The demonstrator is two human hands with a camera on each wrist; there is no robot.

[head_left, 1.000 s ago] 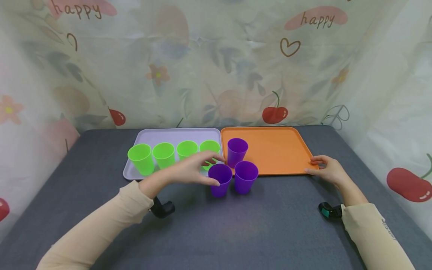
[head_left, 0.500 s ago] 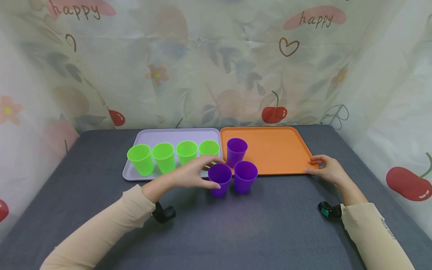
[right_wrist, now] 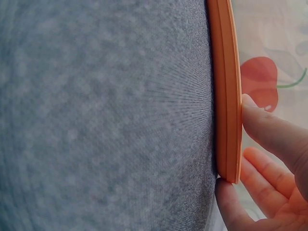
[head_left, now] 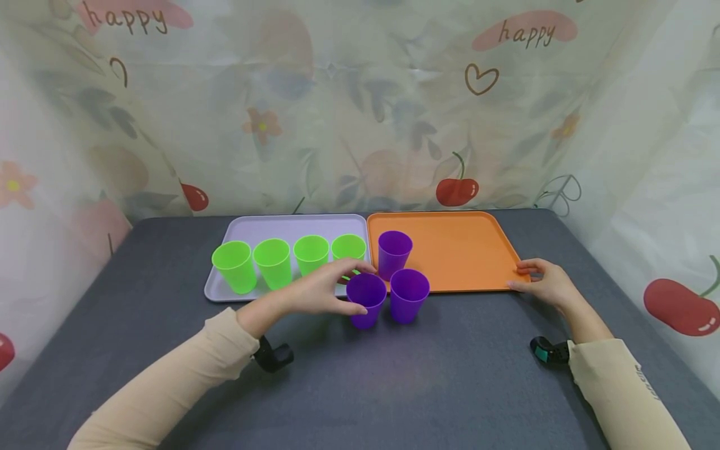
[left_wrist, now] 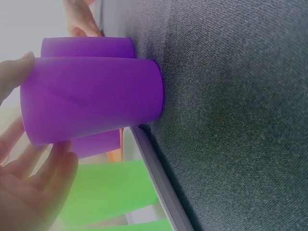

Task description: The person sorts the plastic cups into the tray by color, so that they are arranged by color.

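Note:
In the head view my left hand [head_left: 323,289] spans the nearest left purple cup [head_left: 365,306], thumb at the near side of its rim and fingers at the far side. That cup [left_wrist: 91,98] stands upright on the table in the left wrist view. Close to its right is a second purple cup [head_left: 409,299]. A third purple cup [head_left: 395,253] stands on the left end of the orange tray [head_left: 455,250]. My right hand [head_left: 545,282] holds the tray's near right corner; in the right wrist view the thumb [right_wrist: 269,127] lies on the rim, with a finger against the corner.
Several green cups [head_left: 272,262] stand in a row on the lavender tray [head_left: 292,222], left of the orange one and edge to edge with it. Dark grey cloth [head_left: 382,394] covers the table. A patterned curtain [head_left: 337,125] hangs behind and along the sides.
My left hand has shifted slightly right and closer round the nearest left purple cup, then held still. The right hand, the cups and both trays keep their places.

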